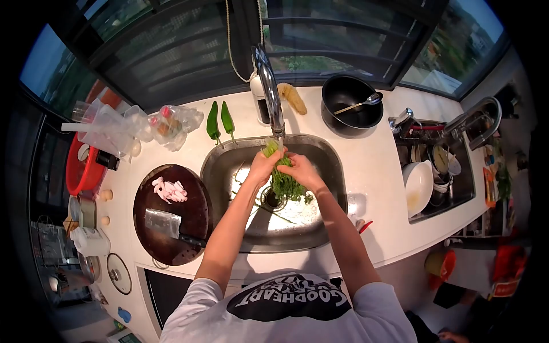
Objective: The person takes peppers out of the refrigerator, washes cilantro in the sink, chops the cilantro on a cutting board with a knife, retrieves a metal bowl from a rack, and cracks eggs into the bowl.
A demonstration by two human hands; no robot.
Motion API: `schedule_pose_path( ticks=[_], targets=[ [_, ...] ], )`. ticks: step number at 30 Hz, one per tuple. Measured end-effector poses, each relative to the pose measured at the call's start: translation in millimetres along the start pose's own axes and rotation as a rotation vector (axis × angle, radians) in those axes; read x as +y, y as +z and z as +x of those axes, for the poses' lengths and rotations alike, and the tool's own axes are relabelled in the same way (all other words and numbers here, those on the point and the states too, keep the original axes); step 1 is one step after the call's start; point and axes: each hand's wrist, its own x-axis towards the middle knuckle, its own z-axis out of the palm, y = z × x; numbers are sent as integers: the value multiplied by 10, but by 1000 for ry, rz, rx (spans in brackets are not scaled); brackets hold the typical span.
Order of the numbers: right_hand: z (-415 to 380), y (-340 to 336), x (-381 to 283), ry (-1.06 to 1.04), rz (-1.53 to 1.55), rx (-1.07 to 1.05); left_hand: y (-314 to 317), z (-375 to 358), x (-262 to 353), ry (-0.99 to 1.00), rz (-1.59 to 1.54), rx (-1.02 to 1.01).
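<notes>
Below the tall chrome faucet (269, 91), my two hands hold a bunch of leafy green herbs (287, 186) over the steel sink (220, 166). My left hand (264, 166) is closed around the pale stems near the spout. On the other side, my right hand (301, 171) has its fingers closed on the same bunch. The leaves hang down toward the drain (271, 199) and partly cover it. Loose stem pieces lie on the sink floor. Water at the spout is hard to make out.
Left of the sink, a round dark cutting board (171, 246) bears pale meat pieces (170, 190) and a cleaver (163, 223). Two green peppers (227, 119) lie behind it. A black pot (351, 106) with a spoon stands back right. Another sink (426, 214) holds dishes. A red chili (366, 227) is nearby.
</notes>
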Motion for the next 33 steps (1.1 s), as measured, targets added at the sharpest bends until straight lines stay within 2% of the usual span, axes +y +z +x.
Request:
schedule_pose_path(
  ticks=[2, 3, 5, 8, 12, 13, 16, 19, 22, 25, 27, 29, 30, 32, 33],
  targets=[
    [-24, -116, -131, 95, -268, 6, -47, -16, -22, 37, 130, 39],
    [-13, -116, -94, 2, -308, 60, -80, -19, -38, 25, 139, 28],
    [28, -147, -43, -29, -318, 0, -132, -1, -57, 4, 156, -2],
    [34, -194, 17, 13, -365, -94, -226, 53, -88, 101, 364, 43],
    [56, -362, 445, 1, -284, -220, -253, -172, 71, 148, 431, 211],
    [67, -425, 653, 53, -161, -142, -313, -192, 71, 165, 331, 243],
    [169, -613, 1115, 280, -486, 76, -454, -280, 213, 142, 437, 336],
    [246, -496, 1744, 222, -1097, 258, -518, -308, 199, 110, 472, 333],
    [263, -347, 2014, 227, -1253, 352, -467, -367, 201, 71, 404, 327],
    [279, -290, 2102, 287, -1161, 296, -558, -351, 49, -5, 247, 287],
    [401, -260, 2227, 268, -553, 250, -601, -289, -50, -55, 186, 277],
    [429, -125, 1948, 183, 13, 162, -582, -272, -119, -105, 94, 240],
    [362, 15, 1384, 104, 280, 103, -541, -240, -125, -124, 39, 204],
    [212, 179, 561, 94, 319, 88, -461, -175, -158, -133, -9, 157],
    [169, 221, 377, 88, 338, 84, -396, -142, -158, -123, -1, 144]
  ],
)
